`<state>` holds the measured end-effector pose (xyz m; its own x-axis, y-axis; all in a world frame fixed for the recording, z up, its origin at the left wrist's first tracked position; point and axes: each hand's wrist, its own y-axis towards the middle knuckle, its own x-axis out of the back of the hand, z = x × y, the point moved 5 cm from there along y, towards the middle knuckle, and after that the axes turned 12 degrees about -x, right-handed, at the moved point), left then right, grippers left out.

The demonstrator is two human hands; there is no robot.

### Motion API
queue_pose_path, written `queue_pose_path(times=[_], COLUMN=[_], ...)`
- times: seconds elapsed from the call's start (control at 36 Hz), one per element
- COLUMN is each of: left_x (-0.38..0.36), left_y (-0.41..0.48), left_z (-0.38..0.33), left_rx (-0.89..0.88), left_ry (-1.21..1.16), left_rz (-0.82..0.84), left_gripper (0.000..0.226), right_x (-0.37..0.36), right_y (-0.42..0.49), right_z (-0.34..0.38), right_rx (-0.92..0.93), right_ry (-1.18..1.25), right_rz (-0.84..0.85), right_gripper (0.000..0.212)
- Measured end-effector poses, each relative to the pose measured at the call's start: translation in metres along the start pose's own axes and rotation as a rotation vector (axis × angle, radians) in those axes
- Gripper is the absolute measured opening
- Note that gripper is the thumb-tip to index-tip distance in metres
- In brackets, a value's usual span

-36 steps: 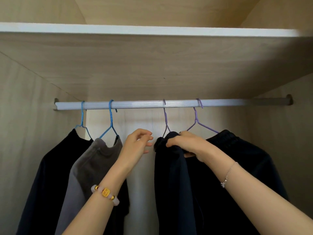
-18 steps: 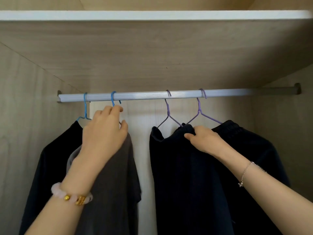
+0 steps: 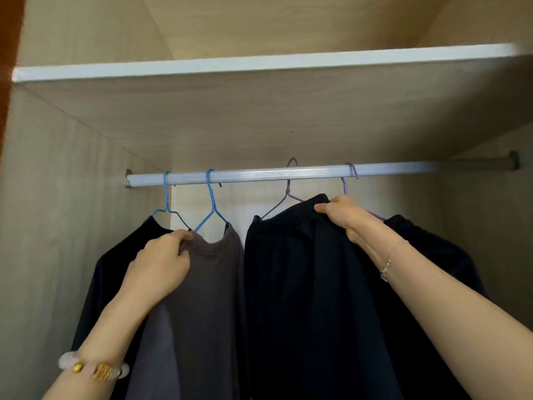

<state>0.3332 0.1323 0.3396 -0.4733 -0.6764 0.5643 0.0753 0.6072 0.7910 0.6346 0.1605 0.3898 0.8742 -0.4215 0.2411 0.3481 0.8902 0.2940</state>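
Observation:
Inside a wardrobe, a pale rail (image 3: 259, 174) carries several hangers with clothes. My left hand (image 3: 161, 264) grips the collar of a grey shirt (image 3: 207, 298) that hangs on a blue hanger (image 3: 212, 203). My right hand (image 3: 343, 215) pinches the top edge of a dark navy garment (image 3: 294, 284) on a purple hanger (image 3: 287, 194). That hanger's hook rises slightly above the rail. Both forearms reach up from the bottom of the view.
A black top (image 3: 115, 269) hangs on another blue hanger (image 3: 166, 197) at the far left. Another dark garment (image 3: 432, 255) hangs on a second purple hanger (image 3: 350, 177) at the right. A white-edged shelf (image 3: 259, 63) runs above the rail; wooden walls close both sides.
My left hand dropped from the blue hanger's hook to the grey shirt's collar. My right hand shifted up along the navy garment's top, and its hanger tilted. The camera tipped upward.

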Motion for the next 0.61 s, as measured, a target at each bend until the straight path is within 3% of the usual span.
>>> queue_pose_path(times=[0.14,0.31,0.42,0.61], left_x=[-0.008,-0.016,-0.034,-0.081], left_y=[-0.013,-0.045,-0.065,-0.104], left_z=[0.0,-0.014,-0.023,-0.031], left_rx=[-0.039,-0.121,-0.137,-0.052], left_ry=[-0.259,-0.413,-0.485,-0.624], left_rz=[-0.066,-0.217,-0.193,-0.185], left_gripper=[0.041,0.049,0.06,0.06], right_x=[-0.005,-0.006,0.006,0.047], right_y=[0.003,-0.036,-0.079,-0.152], right_z=[-0.01,-0.068,-0.101,-0.137], right_rx=[-0.046,-0.093,-0.106,-0.12], right_ry=[-0.027,0.055,0.072,0.063], right_rz=[0.001,0.069,0.092,0.09], right_gripper=[0.031,0.024,0.019,0.021])
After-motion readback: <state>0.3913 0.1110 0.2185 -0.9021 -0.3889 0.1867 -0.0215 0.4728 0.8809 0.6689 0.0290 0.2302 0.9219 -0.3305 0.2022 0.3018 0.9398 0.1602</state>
